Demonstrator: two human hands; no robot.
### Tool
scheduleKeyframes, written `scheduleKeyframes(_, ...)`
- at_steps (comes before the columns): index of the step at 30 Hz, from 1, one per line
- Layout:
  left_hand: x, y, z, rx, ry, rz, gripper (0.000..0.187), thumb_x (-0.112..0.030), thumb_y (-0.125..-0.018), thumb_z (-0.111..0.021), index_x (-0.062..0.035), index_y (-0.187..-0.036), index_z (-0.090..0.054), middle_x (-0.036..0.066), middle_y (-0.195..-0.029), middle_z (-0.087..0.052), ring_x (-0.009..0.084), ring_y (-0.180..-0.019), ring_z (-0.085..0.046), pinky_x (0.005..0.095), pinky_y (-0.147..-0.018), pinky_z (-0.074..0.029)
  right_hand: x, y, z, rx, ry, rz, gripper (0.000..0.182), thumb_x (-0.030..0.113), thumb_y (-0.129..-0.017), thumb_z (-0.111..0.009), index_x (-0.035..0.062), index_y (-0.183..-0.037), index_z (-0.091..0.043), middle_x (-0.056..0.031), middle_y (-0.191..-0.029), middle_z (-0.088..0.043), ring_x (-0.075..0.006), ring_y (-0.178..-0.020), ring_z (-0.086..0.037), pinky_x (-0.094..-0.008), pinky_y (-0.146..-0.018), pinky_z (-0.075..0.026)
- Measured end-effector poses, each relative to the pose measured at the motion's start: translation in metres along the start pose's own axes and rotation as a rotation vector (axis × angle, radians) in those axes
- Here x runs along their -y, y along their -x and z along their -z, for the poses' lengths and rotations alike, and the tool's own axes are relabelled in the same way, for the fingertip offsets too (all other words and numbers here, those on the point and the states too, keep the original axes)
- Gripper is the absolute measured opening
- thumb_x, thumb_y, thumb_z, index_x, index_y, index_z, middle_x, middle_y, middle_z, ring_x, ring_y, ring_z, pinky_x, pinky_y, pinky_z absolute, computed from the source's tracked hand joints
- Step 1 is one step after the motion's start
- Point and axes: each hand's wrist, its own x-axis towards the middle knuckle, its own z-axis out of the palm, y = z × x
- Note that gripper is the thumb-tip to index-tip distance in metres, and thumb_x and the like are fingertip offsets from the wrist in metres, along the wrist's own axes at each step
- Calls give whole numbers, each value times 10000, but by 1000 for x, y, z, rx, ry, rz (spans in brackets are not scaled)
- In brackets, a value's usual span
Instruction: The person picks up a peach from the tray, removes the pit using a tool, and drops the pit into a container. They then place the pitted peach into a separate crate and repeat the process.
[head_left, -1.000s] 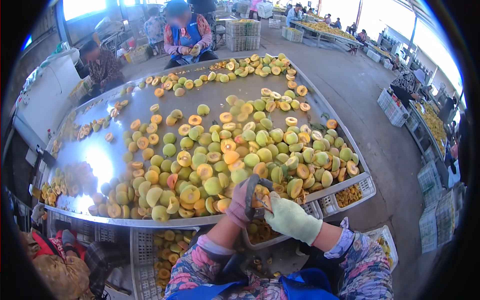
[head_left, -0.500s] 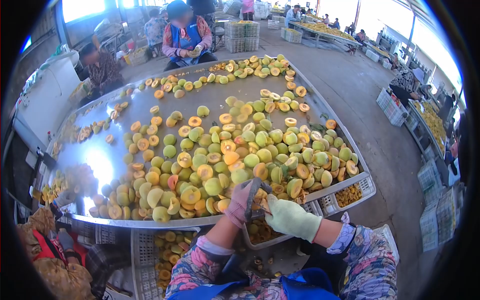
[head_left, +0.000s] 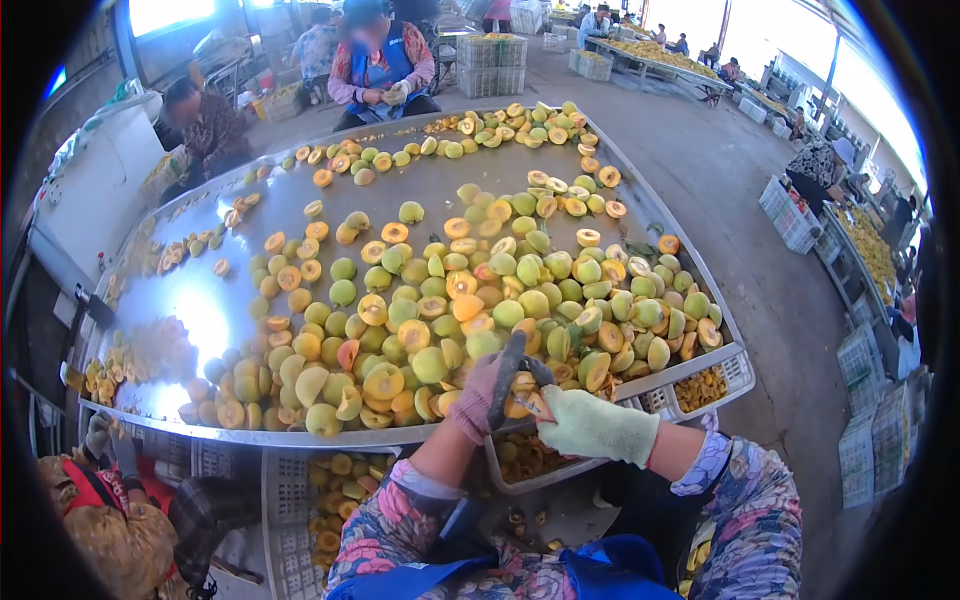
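My left hand point(head_left: 488, 395), in a pink glove with dark fingers, is closed around a peach half point(head_left: 516, 408) over the table's near edge. Its index finger and thumb stand partly raised. My right hand point(head_left: 600, 428), in a pale green knit glove, is closed against the fruit from the right. Whatever its fingertips pinch is too small and covered to name. Just beyond both hands, a heap of halved peaches point(head_left: 430, 365) lies on the metal table point(head_left: 390, 205), some with orange cut faces up.
Below my hands sits a plastic basket point(head_left: 515, 488) of orange pieces, with another basket point(head_left: 742, 372) to its right. A crate point(head_left: 285, 510) holds fruit halves at lower left. Co-workers sit at the far side point(head_left: 385, 70) and near left point(head_left: 115, 520). Stacked crates point(head_left: 858, 440) stand right.
My left hand's dark fingers have lifted and opened slightly around the peach half. My right hand remains close against it. The near-left co-worker's hands have drawn back from the table edge.
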Motion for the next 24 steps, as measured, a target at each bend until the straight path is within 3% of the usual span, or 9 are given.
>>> scheduleKeyframes(1, 1, 0, 2, 115, -114, -18, 876, -364, -655, -903, -19, -1341, -482, 65, -969, -708, 254, -848, -703, 360, -818, -547, -8, -2, 0, 4, -3, 0, 240, 207, -949, -544, 1, -1047, -469, -77, -735, -632, -147, -555, -611, -312, -496, -497)
scheduleKeyframes(3, -5, 0, 2, 83, -212, -77, 868, -372, -643, -911, -14, -1323, -507, 62, -969, -706, 245, -848, -702, 357, -807, -550, -18, -2, 2, 40, 273, 284, 210, 211, -948, -545, 29, -1020, -469, -42, -726, -607, -115, -540, -569, -288, -488, -481)
scheduleKeyframes(5, -23, -6, 0, 43, -311, -148, 860, -380, -632, -919, -10, -1305, -532, 58, -968, -703, 236, -849, -700, 354, -796, -554, 18, 8, 17, 132, 23, 50, 206, 209, -946, -547, 30, -1013, -470, -39, -716, -599, -118, -547, -570, -291, -489, -480)
scheduleKeyframes(7, -47, -11, -8, -164, 499, 692, 633, -425, -757, -853, 24, -1152, -645, 69, -918, -712, 215, -803, -695, 341, -754, -561, 30, 12, 21, 231, -224, -188, 202, 207, -943, -549, 32, -1006, -470, -36, -707, -591, -122, -554, -571, -295, -490, -480)
scheduleKeyframes(10, -42, -14, -12, -188, 685, 776, 495, -454, -912, -714, 41, -939, -710, 94, -840, -712, 207, -751, -686, 328, -718, -562, 23, 16, 8, 287, -472, -271, 197, 206, -942, -544, 34, -1005, -470, -19, -691, -566, -105, -568, -557, -282, -486, -472)
scheduleKeyframes(12, -43, -15, -19, -206, 649, 749, 513, -461, -953, -654, 44, -882, -705, 108, -810, -709, 211, -729, -682, 328, -707, -561, 20, 19, -7, 117, -431, -220, 239, 199, -925, -525, -11, -1022, -469, -141, -712, -616, -263, -606, -633, -399, -534, -510)
scheduleKeyframes(13, -44, -15, -21, -232, 614, 720, 553, -469, -994, -594, 47, -825, -700, 121, -780, -707, 214, -708, -679, 329, -696, -560, -18, 7, -33, -117, -4, 94, 296, 202, -908, -543, -58, -1032, -471, -232, -746, -630, -377, -674, -662, -453, -610, -531)
scheduleKeyframes(16, -40, -14, -23, -224, 608, 704, 554, -472, -992, -593, 47, -826, -691, 133, -788, -708, 217, -706, -677, 333, -689, -559, -20, 10, -42, -221, 229, 95, 295, 177, -903, -549, -66, -1041, -453, -272, -827, -649, -414, -723, -673, -463, -642, -543)
scheduleKeyframes(24, -53, -11, -25, -236, 547, 523, 550, -438, -1027, -539, 46, -810, -684, 129, -781, -705, 187, -698, -663, 313, -680, -537, 19, 24, -25, 51, -614, -228, 222, 242, -922, -590, 44, -971, -502, -80, -735, -582, -167, -595, -570, -328, -500, -457)
